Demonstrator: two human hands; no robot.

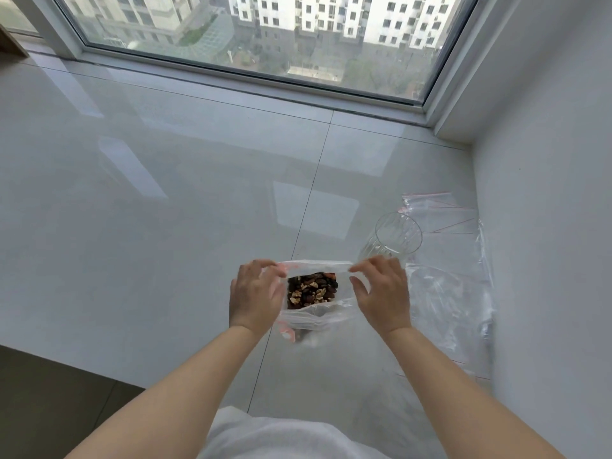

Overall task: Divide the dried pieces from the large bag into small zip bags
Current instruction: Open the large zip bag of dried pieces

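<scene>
A clear bag of dried pieces [312, 291], nuts and dark fruit, is held low over the glossy white sill [165, 193]. The left hand [255, 294] and right hand [381, 293] each pinch one top corner. One empty glass [395, 236] stands just right; flat small zip bags [443, 213], count unclear, lie against the wall [546, 193]. Open sill stretches left toward the window [251, 34].

High-rise flat: glossy tiled sill [165, 180] beneath wide window [265, 34], apartment blocks [331, 18] outside.
</scene>
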